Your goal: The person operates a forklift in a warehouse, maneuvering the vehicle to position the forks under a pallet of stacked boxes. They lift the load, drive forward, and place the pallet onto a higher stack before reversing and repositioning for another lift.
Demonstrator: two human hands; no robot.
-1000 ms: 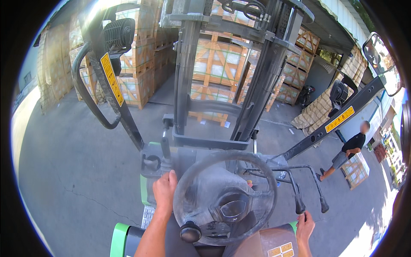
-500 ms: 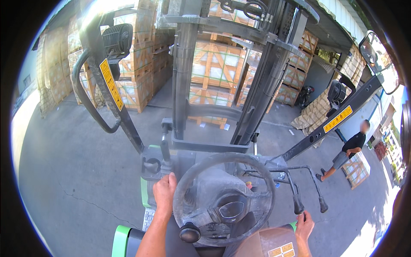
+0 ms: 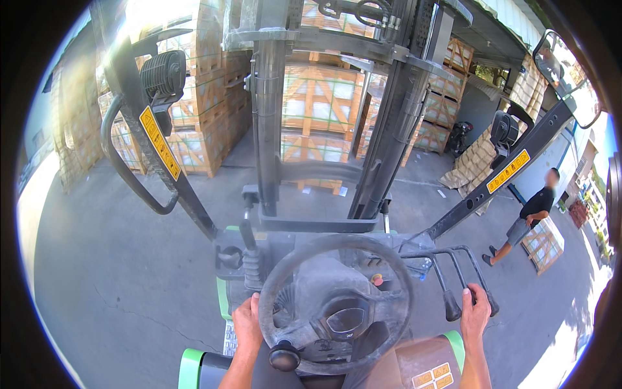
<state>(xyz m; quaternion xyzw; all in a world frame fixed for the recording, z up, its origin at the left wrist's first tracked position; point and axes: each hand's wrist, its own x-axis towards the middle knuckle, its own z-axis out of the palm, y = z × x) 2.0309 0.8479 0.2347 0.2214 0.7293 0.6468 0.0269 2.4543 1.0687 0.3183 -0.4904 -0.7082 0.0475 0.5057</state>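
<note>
A black steering wheel (image 3: 405,285) with a spinner knob (image 3: 284,355) stands in front of me. At its left rim is my left hand (image 3: 247,321), fingers curled in and thumb up against the rim. The upright lever (image 3: 251,262) with a ribbed boot rises just ahead of that hand. On the right, my right hand (image 3: 475,311) closes around the hydraulic levers' outer end, its fingers partly hiding the grip. Beside it, the black knob of another control lever (image 3: 451,305) is untouched.
Ahead stands the forklift mast (image 3: 269,123), with stacked wooden crates (image 3: 321,104) beyond it. A person (image 3: 536,207) stands at the right by a low crate (image 3: 544,245). Dusty side pillars (image 3: 152,129) frame the view, and grey concrete floor (image 3: 129,259) surrounds the forklift.
My left hand has slid back from beside the upright lever to the wheel's left rim. My right hand has moved up and forward onto the outer lever. The view has shifted slightly.
</note>
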